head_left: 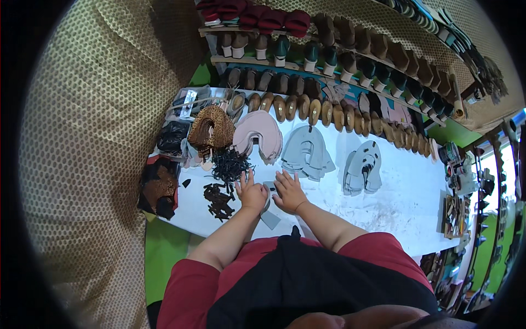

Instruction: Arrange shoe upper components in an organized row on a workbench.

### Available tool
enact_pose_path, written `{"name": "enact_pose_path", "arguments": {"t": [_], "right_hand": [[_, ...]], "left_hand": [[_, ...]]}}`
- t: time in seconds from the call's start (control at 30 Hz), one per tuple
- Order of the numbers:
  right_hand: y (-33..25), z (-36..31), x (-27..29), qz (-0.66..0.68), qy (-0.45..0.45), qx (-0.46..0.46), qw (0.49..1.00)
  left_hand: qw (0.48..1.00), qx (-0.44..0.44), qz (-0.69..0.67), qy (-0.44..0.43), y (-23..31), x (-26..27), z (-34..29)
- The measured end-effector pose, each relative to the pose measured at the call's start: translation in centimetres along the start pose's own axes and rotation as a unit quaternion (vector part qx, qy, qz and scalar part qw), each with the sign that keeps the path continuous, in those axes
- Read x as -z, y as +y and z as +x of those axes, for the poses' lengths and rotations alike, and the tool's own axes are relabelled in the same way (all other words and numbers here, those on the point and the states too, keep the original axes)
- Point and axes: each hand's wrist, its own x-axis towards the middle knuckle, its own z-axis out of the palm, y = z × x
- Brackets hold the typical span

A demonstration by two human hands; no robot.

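A grey curved shoe-upper piece (268,218) lies on the white table between my hands, partly covered by them. A small dark patch shows near its upper end. My left hand (252,196) rests at the piece's left side, fingers stretched out toward a heap of thin black strips (229,163). On the right side, my right hand (290,193) lies with its fingers spread, fingertips at the upper end of the piece. Neither hand visibly grips anything. Beyond my right hand is a stack of grey U-shaped uppers (307,153); farther right, another grey stack (363,169) carries small black pieces.
A pile of short dark brown strips (219,202) lies left of my left hand. Behind stand pink uppers (258,134) and leopard-print uppers (210,129). Rows of brown soles (314,112) line the table's back, below shelves of heeled shoes (310,55). Tools (453,216) sit at the right edge.
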Motion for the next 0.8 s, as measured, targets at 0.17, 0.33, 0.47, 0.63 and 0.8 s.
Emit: {"name": "enact_pose_path", "arguments": {"t": [0.17,0.33,0.47,0.63,0.8], "right_hand": [[0.1,-0.1,-0.1,-0.014,0.008,-0.012,1.0],[0.0,0.0,-0.2,-0.01,0.014,-0.005,1.0],[-0.1,-0.1,-0.1,-0.004,0.018,0.004,1.0],[-0.1,-0.1,-0.3,-0.01,0.016,0.005,1.0],[0.0,-0.2,-0.3,-0.013,0.014,0.004,1.0]], "left_hand": [[1.0,0.006,0.008,0.006,0.3,-0.2,-0.4],[0.997,0.047,-0.024,0.053,0.7,-0.8,-0.7],[0.995,0.056,-0.034,0.07,-0.1,-1.7,-1.2],[0.993,0.061,-0.03,0.098,0.0,-2.1,-1.7],[0.99,0.089,-0.06,0.095,-0.7,-1.8,-2.2]]}}
